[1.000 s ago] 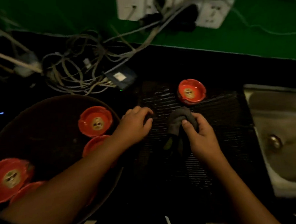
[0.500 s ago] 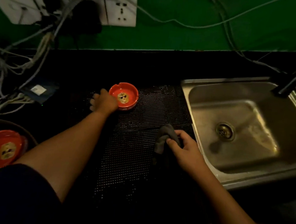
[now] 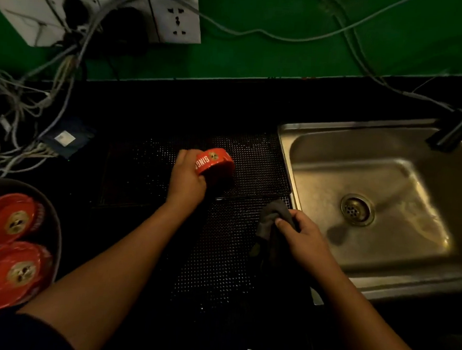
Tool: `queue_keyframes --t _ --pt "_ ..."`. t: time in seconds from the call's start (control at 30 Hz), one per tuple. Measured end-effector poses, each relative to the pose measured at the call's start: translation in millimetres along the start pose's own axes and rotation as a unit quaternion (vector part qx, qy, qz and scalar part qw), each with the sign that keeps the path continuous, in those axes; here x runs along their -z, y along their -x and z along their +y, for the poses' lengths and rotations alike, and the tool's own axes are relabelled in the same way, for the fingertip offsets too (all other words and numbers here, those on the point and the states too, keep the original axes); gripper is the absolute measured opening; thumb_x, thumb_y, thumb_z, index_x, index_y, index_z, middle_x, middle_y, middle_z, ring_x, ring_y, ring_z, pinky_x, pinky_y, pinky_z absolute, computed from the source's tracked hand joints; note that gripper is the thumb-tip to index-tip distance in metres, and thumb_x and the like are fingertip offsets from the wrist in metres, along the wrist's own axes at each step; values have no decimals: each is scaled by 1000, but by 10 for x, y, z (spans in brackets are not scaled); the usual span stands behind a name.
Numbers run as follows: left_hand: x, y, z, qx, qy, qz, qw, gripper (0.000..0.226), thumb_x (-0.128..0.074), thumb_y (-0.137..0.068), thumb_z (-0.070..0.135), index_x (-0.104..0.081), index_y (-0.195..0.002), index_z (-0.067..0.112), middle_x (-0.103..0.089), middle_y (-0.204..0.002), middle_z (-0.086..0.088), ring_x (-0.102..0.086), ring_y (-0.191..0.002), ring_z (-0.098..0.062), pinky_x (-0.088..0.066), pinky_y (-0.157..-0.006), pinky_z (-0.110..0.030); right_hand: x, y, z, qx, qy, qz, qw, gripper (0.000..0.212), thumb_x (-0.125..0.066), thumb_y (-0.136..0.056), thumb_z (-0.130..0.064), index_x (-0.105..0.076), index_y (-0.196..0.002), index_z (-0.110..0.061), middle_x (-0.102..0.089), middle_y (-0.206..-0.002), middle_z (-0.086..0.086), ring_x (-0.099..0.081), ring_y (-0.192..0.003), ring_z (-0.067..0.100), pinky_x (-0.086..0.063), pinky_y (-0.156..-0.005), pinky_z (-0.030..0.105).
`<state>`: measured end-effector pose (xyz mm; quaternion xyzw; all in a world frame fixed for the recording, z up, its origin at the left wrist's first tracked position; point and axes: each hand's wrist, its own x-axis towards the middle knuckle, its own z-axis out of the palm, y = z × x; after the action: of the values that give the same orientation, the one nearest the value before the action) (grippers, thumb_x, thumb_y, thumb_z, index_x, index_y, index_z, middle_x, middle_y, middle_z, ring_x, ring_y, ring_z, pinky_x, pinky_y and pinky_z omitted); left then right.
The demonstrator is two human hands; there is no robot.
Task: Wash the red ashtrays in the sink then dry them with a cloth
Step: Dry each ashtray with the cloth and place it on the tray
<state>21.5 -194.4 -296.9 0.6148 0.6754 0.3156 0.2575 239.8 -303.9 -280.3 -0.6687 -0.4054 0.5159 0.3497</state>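
Left hand [image 3: 186, 182] grips tilted ashtray [image 3: 215, 164]; right hand [image 3: 304, 239] holds cloth [image 3: 269, 222]

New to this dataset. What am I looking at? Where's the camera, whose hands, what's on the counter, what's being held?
No robot here: a person works with bare hands. The single camera sits on their head, looking forward and down, so the arms enter from the bottom. The left hand grips a red ashtray, tilted so its lettered side shows, over a dark perforated mat. The right hand holds a grey cloth beside the steel sink. At far left, a dark bowl holds more red ashtrays. Wall sockets and loose cables sit behind the counter.
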Motion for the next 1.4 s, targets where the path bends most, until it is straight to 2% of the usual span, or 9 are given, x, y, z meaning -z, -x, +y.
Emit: queue_keyframes --t 0.43,0.57,0.67,0.73,0.9,1.07,1.17,1.3,1.4 --pt "63 366 191 -358 -137 -38 923 54 -77 -62 -8 -53 -108 5 -59 -108 -19 -45 -102 -31 -38 -85 -34 -32 370 141 -30 -81 77 993 16 -58 -93 -13 -47 -94 -24 -66 -86 8 -62 -75 13 -47 -65 24" --pt "132 417 339 -58 29 -91 994 39 -55 -76 -11 -54 -108 13 -53 -108 -4 -53 -97 -21 -47 -73 -29 -118 502 42 -7 -80 127 989 9 -58 -93 -13 -51 -95 -17 -64 -82 6 -62 -71 5 -46 -58 13" --pt "208 504 399 225 244 -172 927 25 -49 -87 -3 -51 -102 17 -60 -110 -13 -62 -99 -28 -57 -77 -43 -135 570 -254 42 -113 183 976 10 -58 -93 -13 -52 -90 -21 -62 -74 -3 -58 -55 -8 -44 -53 9" --pt "289 608 368 305 303 -228 874 14 -50 -94 8 -50 -106 14 -61 -112 -15 -63 -99 -31 -56 -82 -50 -139 646 -480 82 -154 213 961 13 -58 -94 -14 -50 -90 -24 -63 -74 -6 -60 -59 -5 -48 -57 13" --pt "411 857 312 308 381 -286 823 40 -49 -93 47 -55 -113 13 -69 -106 -13 -67 -96 -30 -56 -77 -52 -423 827 -755 193 12 228 954 28 -63 -89 -17 -45 -101 -35 -59 -90 -9 -60 -82 7 -47 -74 19" --pt "479 963 289 250 356 -289 853 49 -43 -94 52 -61 -112 10 -70 -102 -14 -67 -86 -26 -54 -68 -37 -890 880 -500 113 427 19 897 48 -57 -88 -48 -51 -133 -31 -38 -144 3 -37 -129 27 -32 -110 36" --pt "544 976 229 265 354 -325 836 40 -47 -93 50 -65 -102 14 -71 -96 -11 -67 -80 -24 -53 -73 -39 -879 991 -517 156 252 -6 955 42 -54 -95 -31 -51 -136 -25 -49 -142 0 -46 -127 14 -35 -107 25" --pt "615 938 167 296 390 -376 786 20 -58 -91 29 -64 -104 16 -71 -99 -10 -67 -86 -24 -55 -75 -44 -565 962 -396 124 78 231 962 18 -55 -95 -22 -63 -111 -22 -64 -102 -8 -59 -95 7 -47 -84 21" --pt "628 921 180 284 391 -412 773 23 -57 -92 16 -64 -112 9 -69 -104 -15 -68 -90 -25 -57 -76 -37 -519 898 -275 -54 -68 117 989 18 -49 -97 -38 -61 -98 -25 -64 -96 -3 -60 -81 14 -52 -68 32"
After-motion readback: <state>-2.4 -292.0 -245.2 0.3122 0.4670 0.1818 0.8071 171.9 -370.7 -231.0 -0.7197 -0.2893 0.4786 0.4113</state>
